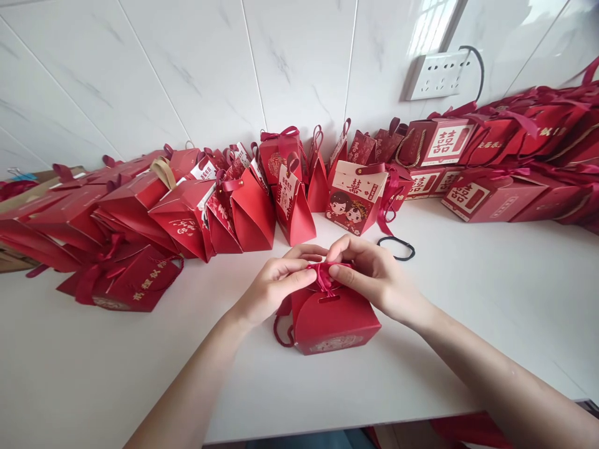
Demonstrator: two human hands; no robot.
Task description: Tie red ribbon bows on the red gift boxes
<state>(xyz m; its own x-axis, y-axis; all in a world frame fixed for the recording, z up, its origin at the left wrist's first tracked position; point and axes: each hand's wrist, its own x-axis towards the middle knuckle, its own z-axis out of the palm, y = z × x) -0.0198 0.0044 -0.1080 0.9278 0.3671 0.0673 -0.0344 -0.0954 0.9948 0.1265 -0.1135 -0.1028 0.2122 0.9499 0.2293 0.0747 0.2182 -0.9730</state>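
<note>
A red gift box (339, 318) with a pale round print sits on the white table near its front edge. On top of it is a bunched dark-pink ribbon (324, 279). My left hand (276, 284) pinches the ribbon from the left, thumb and fingers together. From the right, my right hand (369, 274) pinches the same ribbon, its thumb close to the left thumb. A dark red cord (283, 332) loops out at the box's left side. The ribbon's exact folds are partly hidden by the fingers.
Rows of red gift boxes (253, 212) line the tiled wall. One ribboned box (135, 280) lies at the left, nearer the front. Behind my right hand is a black elastic loop (397, 247). A socket panel (437, 76) is on the wall.
</note>
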